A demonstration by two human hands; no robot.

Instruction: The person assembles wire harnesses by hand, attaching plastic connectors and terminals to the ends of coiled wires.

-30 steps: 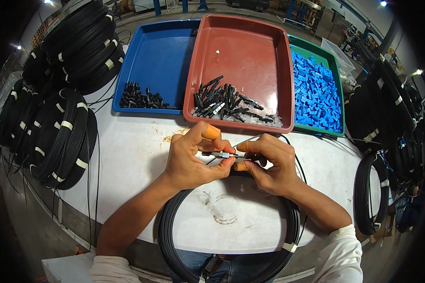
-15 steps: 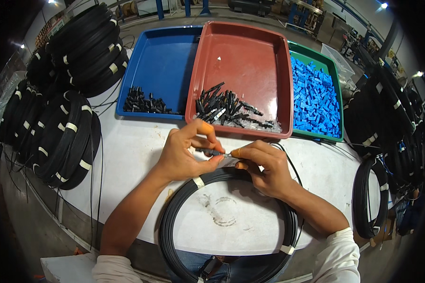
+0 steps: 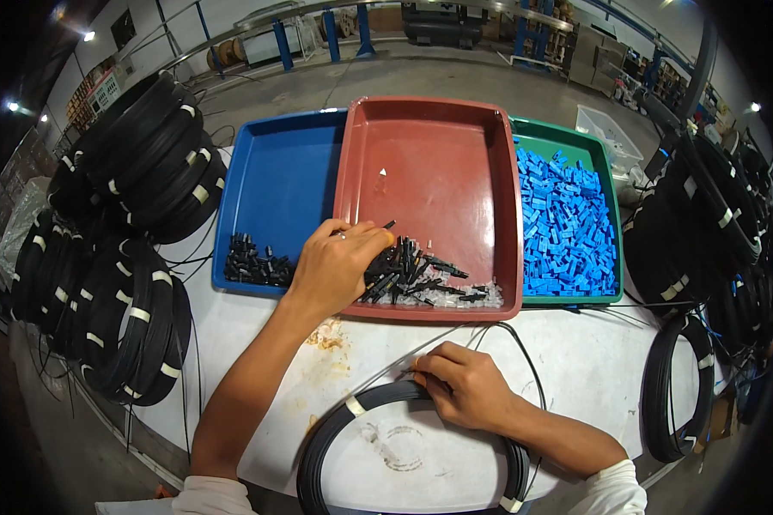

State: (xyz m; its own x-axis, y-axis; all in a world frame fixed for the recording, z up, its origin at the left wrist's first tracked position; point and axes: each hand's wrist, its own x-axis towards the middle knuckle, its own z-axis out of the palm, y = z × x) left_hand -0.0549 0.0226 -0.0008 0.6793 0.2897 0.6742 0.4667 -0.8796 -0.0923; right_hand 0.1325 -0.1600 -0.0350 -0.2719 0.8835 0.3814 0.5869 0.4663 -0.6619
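My left hand [image 3: 339, 259] is over the left part of the red tray [image 3: 434, 193], beside the pile of slim black connector parts [image 3: 410, 268]. Its fingers are curled together, and whatever is between them is hidden. Lower down, over the white table, my right hand [image 3: 471, 384] pinches the thin black cable [image 3: 531, 354] near its end; a small tip shows past the fingertips. This hand is above the far right part of a coil of black cable [image 3: 319, 446], which is bound with pale tape and lies at the table's near edge.
A blue tray [image 3: 288, 184] with short black parts [image 3: 253, 262] stands left of the red one. To the right, a green tray [image 3: 567, 136] holds many blue clips [image 3: 567, 227]. Stacked cable coils [image 3: 137, 326] flank the table at left, with more coils [image 3: 674, 386] at right.
My left hand has left the small black part at the cable end and moved up and left to the red tray. My right hand stays over the coil. The view has tilted upward.
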